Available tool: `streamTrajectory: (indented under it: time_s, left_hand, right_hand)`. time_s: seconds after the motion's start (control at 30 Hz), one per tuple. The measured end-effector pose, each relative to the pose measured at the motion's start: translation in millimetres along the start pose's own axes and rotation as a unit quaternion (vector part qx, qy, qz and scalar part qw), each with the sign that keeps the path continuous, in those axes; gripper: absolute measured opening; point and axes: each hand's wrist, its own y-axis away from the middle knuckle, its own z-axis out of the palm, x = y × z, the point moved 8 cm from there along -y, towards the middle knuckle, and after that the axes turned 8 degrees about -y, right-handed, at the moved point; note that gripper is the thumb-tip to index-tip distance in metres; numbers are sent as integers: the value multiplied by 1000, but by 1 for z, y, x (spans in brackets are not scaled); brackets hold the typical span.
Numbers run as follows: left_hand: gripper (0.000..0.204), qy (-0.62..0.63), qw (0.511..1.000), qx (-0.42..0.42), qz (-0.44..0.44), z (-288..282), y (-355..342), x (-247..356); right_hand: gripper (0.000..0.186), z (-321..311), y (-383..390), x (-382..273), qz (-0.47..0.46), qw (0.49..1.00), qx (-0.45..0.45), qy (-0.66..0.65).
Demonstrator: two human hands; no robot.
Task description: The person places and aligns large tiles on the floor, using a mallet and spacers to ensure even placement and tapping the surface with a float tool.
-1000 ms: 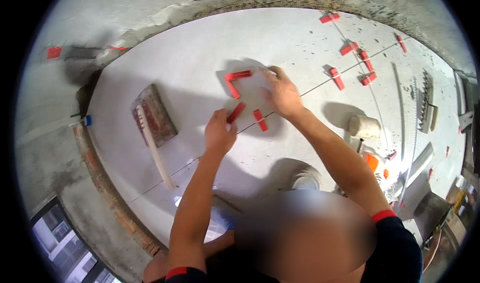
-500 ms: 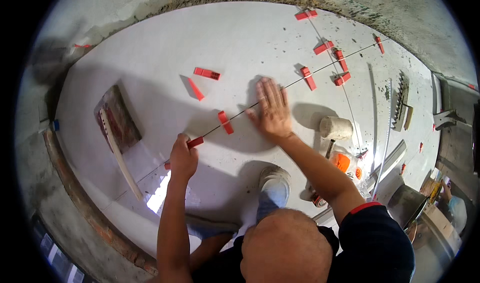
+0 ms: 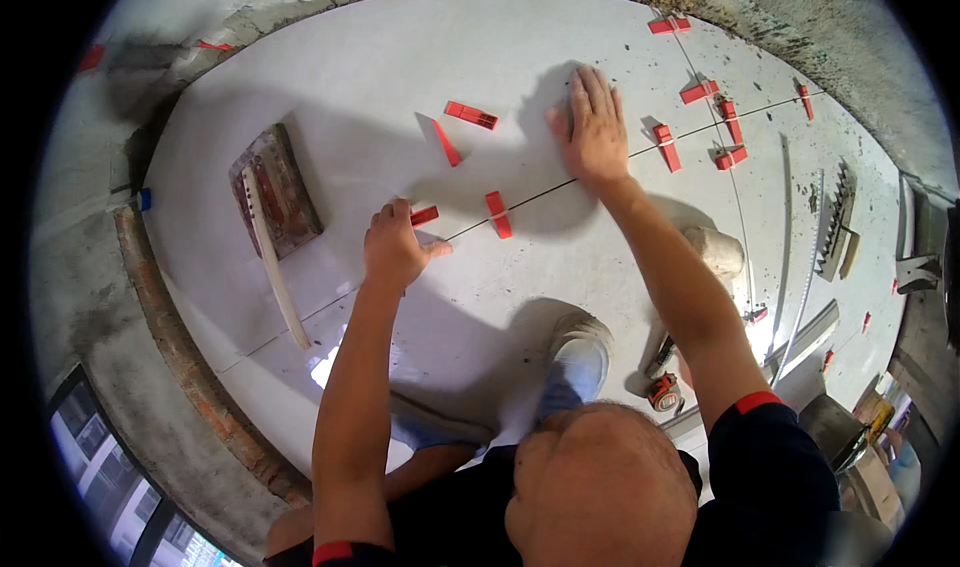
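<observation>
My left hand (image 3: 393, 249) is on the pale tile surface (image 3: 350, 157), its fingers curled at the end of a red levelling wedge (image 3: 425, 216), with the thumb stretched out beside the dark joint. To its right, another red wedge (image 3: 498, 215) sits across this joint in a clip. My right hand (image 3: 598, 135) lies palm down on the tile beyond the joint, fingers stretched and holding nothing. Between and beyond my hands lie two loose red wedges, a flat one (image 3: 470, 115) and one on its side (image 3: 446, 144).
A worn float (image 3: 295, 197) with a pale handle lies at left. On the right are clipped red wedges (image 3: 667, 147), a pale mallet head (image 3: 717, 251) partly behind my forearm, a tape measure (image 3: 664, 393) and a notched trowel (image 3: 838, 222). Rough walls border the tiles.
My left hand has moved away from me and left, the red wedge shifting with it, and its thumb has spread. My right hand has slid farther out across the tile. The view has shifted.
</observation>
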Motion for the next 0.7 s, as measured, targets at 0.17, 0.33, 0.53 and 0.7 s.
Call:
streamTrajectory:
  time_s: [0.17,0.33,0.53,0.7]
  left_hand:
    - [71,17,996,-73,-39,9,11,9]
    - [59,-89,995,6,-38,-23,10,29]
    - [73,55,974,58,212,-14,-7,158]
    - [87,40,974,-38,218,25,2,202]
  right_hand:
    - [73,-25,103,-43,-47,987,-146,-54]
    - [58,-142,210,7,232,971,-26,-53]
    - [37,-152,287,78,489,872,-14,-16]
    - [26,-150,243,52,483,862,39,-150]
